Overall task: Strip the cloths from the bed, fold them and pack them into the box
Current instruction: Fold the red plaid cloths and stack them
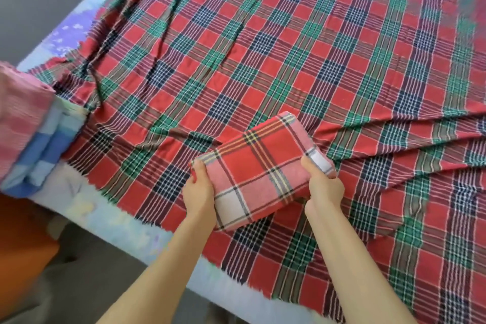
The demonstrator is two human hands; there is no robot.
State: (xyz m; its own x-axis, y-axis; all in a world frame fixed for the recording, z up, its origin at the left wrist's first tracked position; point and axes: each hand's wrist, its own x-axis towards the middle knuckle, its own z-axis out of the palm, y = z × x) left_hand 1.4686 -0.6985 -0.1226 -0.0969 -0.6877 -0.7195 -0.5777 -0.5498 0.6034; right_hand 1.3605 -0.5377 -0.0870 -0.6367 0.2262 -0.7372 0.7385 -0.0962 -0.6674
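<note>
Folded plaid cloth (263, 168): held at near edge of bed (110, 221), over spread plaid sheet (289, 47).
Left hand (198, 192): fingers curled round left end.
Right hand (324, 187): thumb on top, fingers under right end.
Long axis: spans hand to hand.
Stack of folded cloths (31, 134): lies leftward, nearer left hand.
Box: not identifiable.

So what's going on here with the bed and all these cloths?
A person holds a folded red plaid cloth at its two ends, left hand and right hand both gripping it, over the bed. A big red and green checked cloth lies spread on the bed, not yet stripped. More folded cloths, pink and blue, sit at the left edge.
</note>
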